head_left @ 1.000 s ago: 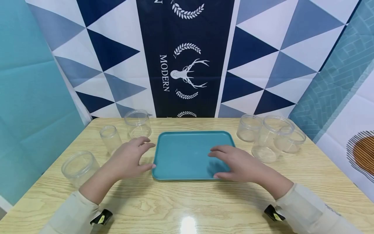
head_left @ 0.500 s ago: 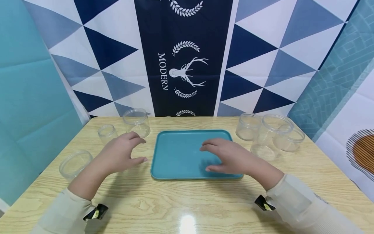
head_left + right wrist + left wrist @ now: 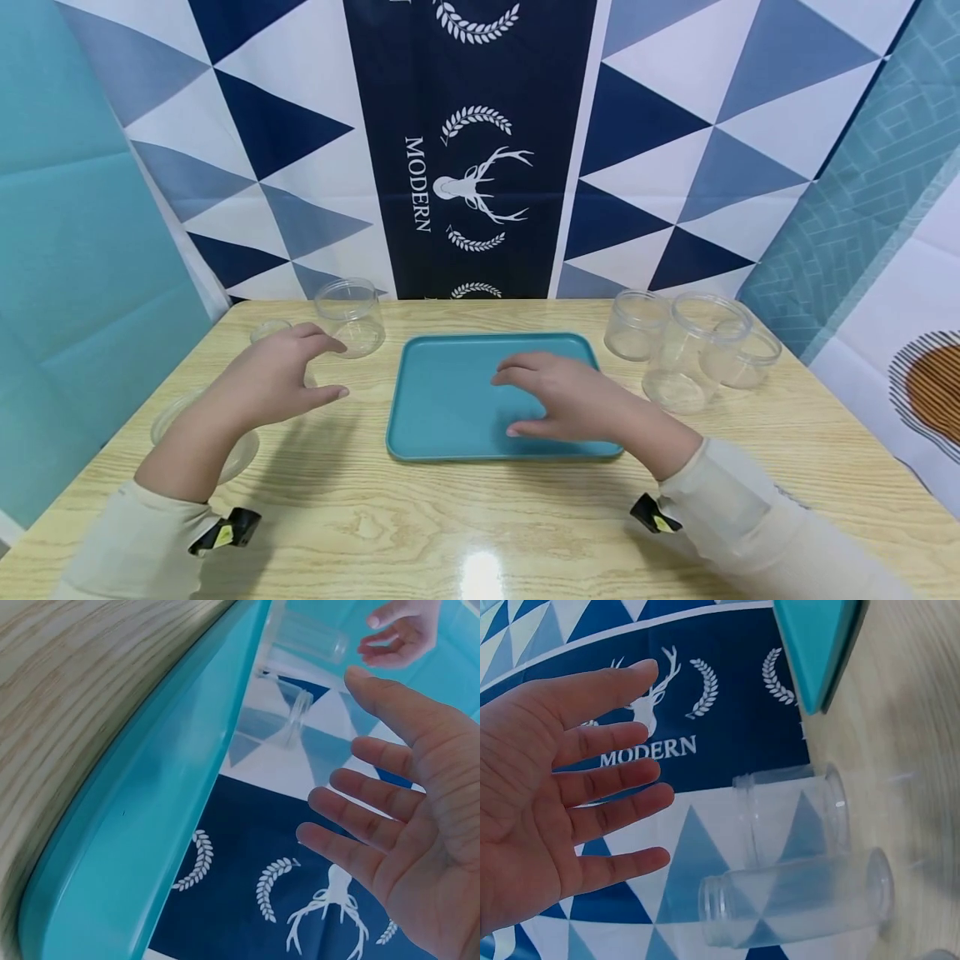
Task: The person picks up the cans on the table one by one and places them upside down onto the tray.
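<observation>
My left hand (image 3: 273, 375) hovers left of the teal tray (image 3: 442, 400), fingers spread and holding nothing. In the head view it partly hides a narrow clear jar (image 3: 268, 327), and my forearm covers part of a wide clear jar (image 3: 242, 457) nearer the front. A second wide jar (image 3: 349, 323) stands behind the fingertips. The left wrist view has the narrow jar (image 3: 795, 900) and a wider jar (image 3: 791, 817) apart from the spread fingers (image 3: 622, 802). Over the tray's right half hangs my right hand (image 3: 558, 396), its fingers (image 3: 360, 817) loosely bent around nothing.
Three more clear jars stand right of the tray: a short one (image 3: 636, 329), a tall one (image 3: 681, 379) and a low wide one (image 3: 753, 358) behind it. The wooden table (image 3: 420, 533) ends at a patterned cloth backdrop (image 3: 465, 100).
My left hand has moved left and slightly up, away from the tray's edge and in front of the narrow jar. The right hand has shifted left over the tray. The jars stay put.
</observation>
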`<move>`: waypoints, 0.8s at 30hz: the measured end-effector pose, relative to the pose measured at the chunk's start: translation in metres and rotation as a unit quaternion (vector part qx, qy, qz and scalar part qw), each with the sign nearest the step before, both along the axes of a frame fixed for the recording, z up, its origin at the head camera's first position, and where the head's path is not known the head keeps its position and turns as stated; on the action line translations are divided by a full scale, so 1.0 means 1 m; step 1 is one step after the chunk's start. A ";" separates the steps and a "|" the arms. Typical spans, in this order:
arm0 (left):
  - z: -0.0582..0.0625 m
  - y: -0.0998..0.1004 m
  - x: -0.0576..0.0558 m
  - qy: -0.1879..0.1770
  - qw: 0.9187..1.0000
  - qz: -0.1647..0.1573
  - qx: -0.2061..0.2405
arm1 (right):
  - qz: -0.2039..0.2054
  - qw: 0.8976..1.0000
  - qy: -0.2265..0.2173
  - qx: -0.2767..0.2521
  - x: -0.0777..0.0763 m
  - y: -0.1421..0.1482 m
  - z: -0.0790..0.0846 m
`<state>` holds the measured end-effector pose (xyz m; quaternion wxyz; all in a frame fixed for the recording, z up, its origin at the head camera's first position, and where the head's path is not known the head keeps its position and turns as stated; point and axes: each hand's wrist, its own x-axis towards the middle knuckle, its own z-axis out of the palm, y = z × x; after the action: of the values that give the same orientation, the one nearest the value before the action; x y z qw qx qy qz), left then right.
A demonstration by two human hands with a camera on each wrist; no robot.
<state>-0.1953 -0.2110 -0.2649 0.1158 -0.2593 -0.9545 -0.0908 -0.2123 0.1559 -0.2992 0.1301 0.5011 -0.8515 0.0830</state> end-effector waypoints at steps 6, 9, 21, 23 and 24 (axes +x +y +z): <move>0.007 -0.008 0.001 -0.002 1.000 0.010 0.005 | -0.001 1.000 -0.014 0.001 0.001 -0.007 0.002; 0.010 -0.012 0.002 -0.002 1.000 0.016 0.005 | -0.003 1.000 -0.018 0.003 0.001 -0.011 0.002; 0.021 -0.025 -0.002 0.011 1.000 0.022 0.004 | 0.010 1.000 -0.014 0.010 0.000 -0.026 0.003; 0.023 -0.026 -0.003 0.010 1.000 0.024 0.006 | 0.013 1.000 -0.013 0.011 -0.002 -0.028 0.003; 0.024 -0.027 -0.003 0.010 1.000 0.025 0.006 | 0.013 1.000 -0.013 0.013 -0.002 -0.029 0.003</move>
<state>-0.1983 -0.2384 -0.2408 0.1294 -0.2360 -0.9588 -0.0905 -0.2143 0.1265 -0.2965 0.1114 0.5126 -0.8476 0.0798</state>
